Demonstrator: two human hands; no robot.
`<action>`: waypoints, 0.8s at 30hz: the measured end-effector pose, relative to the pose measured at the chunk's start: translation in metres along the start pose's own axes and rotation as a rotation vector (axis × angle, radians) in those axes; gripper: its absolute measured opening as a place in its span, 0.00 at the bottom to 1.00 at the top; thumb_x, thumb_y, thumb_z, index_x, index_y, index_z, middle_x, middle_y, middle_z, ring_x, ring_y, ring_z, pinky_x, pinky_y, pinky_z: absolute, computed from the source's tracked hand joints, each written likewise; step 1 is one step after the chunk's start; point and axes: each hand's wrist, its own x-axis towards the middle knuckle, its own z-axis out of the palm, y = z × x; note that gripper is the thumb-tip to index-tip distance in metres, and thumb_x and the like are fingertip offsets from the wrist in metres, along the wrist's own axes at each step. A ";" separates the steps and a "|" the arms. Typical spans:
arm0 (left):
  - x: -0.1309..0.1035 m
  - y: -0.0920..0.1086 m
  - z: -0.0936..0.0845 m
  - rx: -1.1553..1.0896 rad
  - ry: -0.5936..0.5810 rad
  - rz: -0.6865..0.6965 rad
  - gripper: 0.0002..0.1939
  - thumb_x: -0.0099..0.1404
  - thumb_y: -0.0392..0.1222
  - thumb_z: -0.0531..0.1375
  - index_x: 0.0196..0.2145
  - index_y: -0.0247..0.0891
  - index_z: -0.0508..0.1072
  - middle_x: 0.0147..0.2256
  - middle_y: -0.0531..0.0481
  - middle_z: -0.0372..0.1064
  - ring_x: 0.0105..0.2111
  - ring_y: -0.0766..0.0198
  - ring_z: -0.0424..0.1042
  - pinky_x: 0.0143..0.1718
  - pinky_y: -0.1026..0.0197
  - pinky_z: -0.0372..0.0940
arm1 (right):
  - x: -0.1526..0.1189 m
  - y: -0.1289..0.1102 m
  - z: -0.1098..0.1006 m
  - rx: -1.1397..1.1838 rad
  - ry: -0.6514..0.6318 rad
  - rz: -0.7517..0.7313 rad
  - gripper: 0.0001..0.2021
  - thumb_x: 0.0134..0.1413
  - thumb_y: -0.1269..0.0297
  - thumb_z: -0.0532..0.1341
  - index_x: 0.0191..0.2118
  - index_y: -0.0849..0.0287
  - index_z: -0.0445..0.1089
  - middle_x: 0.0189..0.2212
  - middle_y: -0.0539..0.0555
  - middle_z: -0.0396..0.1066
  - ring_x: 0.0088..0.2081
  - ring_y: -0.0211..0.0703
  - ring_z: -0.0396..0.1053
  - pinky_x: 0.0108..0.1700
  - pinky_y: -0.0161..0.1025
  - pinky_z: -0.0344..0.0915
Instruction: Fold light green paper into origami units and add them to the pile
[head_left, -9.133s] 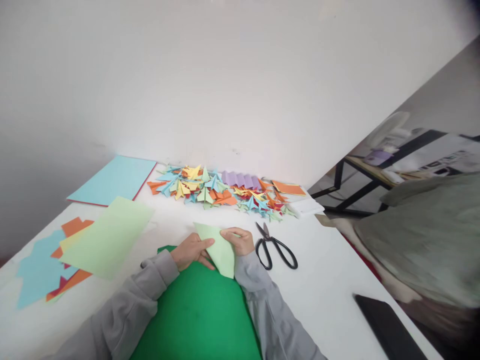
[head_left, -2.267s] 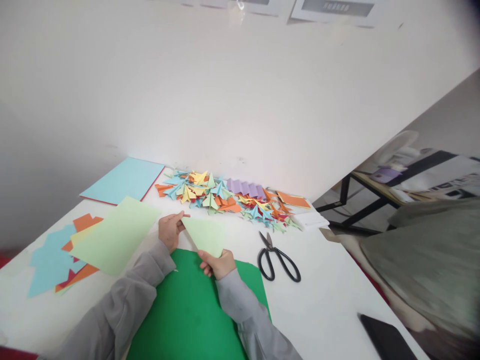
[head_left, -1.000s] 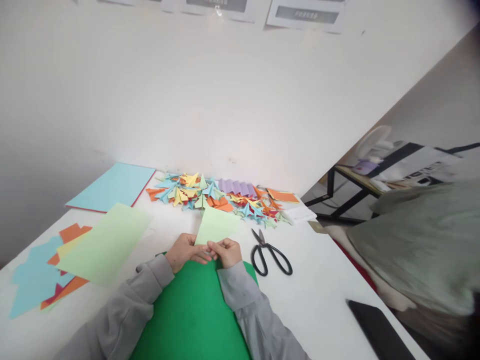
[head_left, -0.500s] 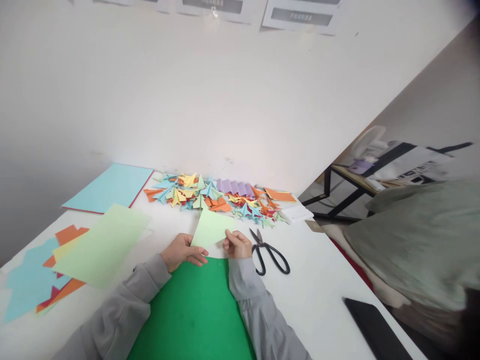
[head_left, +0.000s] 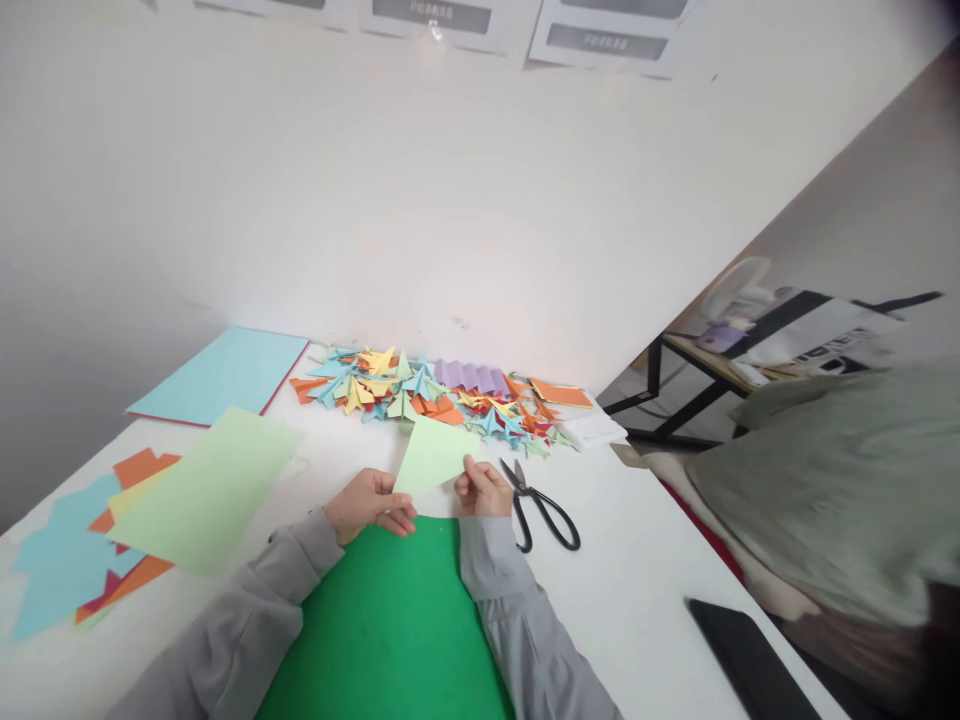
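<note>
A light green sheet of paper (head_left: pixel 433 455) is held up between my two hands, tilted above the table. My left hand (head_left: pixel 375 503) pinches its lower left corner between thumb and fingers. At the right edge, my right hand (head_left: pixel 483 487) grips the paper with thumb and bent fingers. Black-handled scissors (head_left: pixel 541 505) lie just right of my right hand, blades partly spread and pointing to the wall. Behind the paper is a long pile of folded paper planes (head_left: pixel 367 385) in several colours, with a pleated purple paper (head_left: pixel 471 377) among them.
On the left lie a larger green sheet (head_left: pixel 206 490), coloured paper scraps (head_left: pixel 67 555) and a stack of blue sheets (head_left: pixel 225 372). Orange paper (head_left: pixel 561 392) sits at the back right. A black flat object (head_left: pixel 750 655) rests near the right edge, beside another person (head_left: pixel 832 480).
The green sheet and my right hand have shifted slightly to the right and the sheet's angle has changed a little. Both hands keep their hold.
</note>
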 end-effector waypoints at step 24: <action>0.000 -0.005 0.004 0.097 -0.105 0.028 0.24 0.49 0.58 0.55 0.16 0.30 0.65 0.18 0.44 0.68 0.17 0.65 0.68 0.19 0.63 0.63 | -0.004 0.011 0.005 -0.077 -0.119 0.070 0.17 0.32 0.56 0.66 0.12 0.61 0.61 0.08 0.47 0.63 0.12 0.30 0.57 0.15 0.30 0.52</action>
